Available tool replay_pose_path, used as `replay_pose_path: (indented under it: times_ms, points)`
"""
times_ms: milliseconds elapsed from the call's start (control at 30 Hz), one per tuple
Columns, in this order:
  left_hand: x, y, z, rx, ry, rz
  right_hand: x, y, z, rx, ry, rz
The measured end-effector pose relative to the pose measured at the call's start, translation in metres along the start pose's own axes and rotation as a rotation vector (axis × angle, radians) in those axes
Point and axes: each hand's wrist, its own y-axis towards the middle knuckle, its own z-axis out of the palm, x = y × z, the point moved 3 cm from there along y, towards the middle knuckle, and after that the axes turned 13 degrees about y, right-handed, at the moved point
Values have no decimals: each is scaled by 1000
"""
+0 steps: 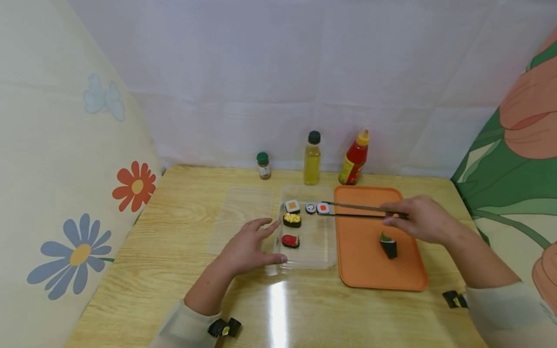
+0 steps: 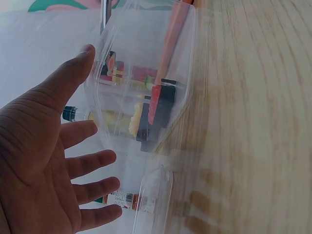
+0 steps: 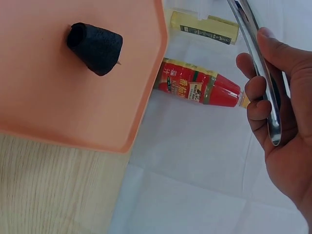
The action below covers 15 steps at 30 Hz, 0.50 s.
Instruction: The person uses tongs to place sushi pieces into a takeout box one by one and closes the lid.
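Observation:
My right hand (image 1: 417, 220) grips metal tongs (image 1: 361, 207), whose tips sit on either side of a sushi roll with a red-orange centre (image 1: 323, 208) inside the clear plastic box (image 1: 315, 253). Also in the box are a small roll (image 1: 311, 208), a white roll with an orange centre (image 1: 292, 206), a yellow-topped sushi (image 1: 292, 220) and a red-topped sushi (image 1: 290, 240). Spread fingers and thumb of my left hand (image 1: 248, 246) are at the box's left side; the left wrist view (image 2: 53, 146) shows nothing held.
An orange tray (image 1: 361, 270) lies right of the box, bearing a dark cone-shaped hand roll (image 1: 388, 246). A clear lid (image 1: 239, 208) lies to the left. Along the back stand a green-capped spice jar (image 1: 263, 166), an oil bottle (image 1: 312, 162) and a red sauce bottle (image 1: 354, 162).

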Motion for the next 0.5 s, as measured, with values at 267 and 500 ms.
replay_pose_path:
  times_ms: [267,500]
  points:
    - [0,-1,0,6,-10,-1,1,12,4,68,21,17]
    - [0,-1,0,3,-11,-3,0,26,3,137,52,13]
